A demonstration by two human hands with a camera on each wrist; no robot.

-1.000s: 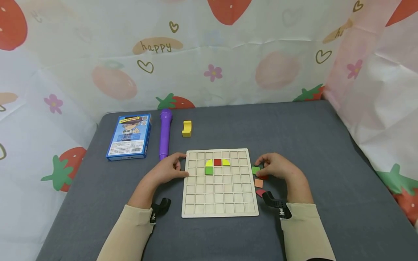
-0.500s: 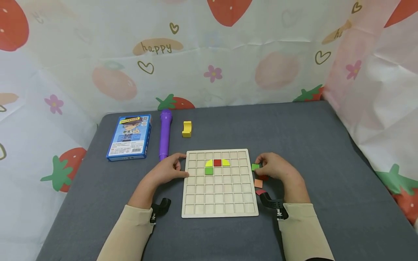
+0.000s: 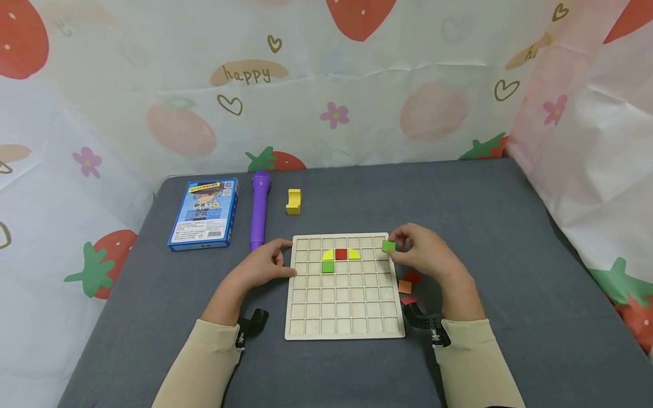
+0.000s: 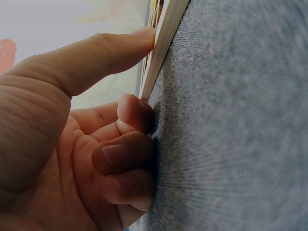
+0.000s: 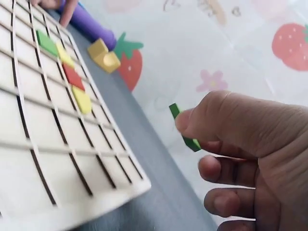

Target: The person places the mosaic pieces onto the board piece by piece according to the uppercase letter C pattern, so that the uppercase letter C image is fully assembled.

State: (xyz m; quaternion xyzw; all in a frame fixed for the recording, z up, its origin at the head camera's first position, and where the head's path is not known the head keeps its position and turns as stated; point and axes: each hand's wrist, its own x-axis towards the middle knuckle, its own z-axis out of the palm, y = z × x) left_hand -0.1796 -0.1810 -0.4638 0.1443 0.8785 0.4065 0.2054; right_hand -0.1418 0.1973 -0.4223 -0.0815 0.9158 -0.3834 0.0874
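My right hand pinches a green square tile between thumb and fingers, over the upper right corner of a pale wooden grid board. In the right wrist view the green tile stands on edge. My left hand rests at the board's left edge. Its thumb touches the rim, and the other fingers lie loosely bent against the cloth. Set in the grid are a red square between two yellow rounded tiles and a green square below the left yellow one.
Right of the board lie an orange tile, a red piece and a pinkish-red piece. Behind the board, a blue box, a purple microphone and a yellow notched block lie on the grey cloth.
My right hand has lifted the green tile from beside the board and carried it up and left over its corner. The red piece beneath now shows more. My left hand has stayed put.
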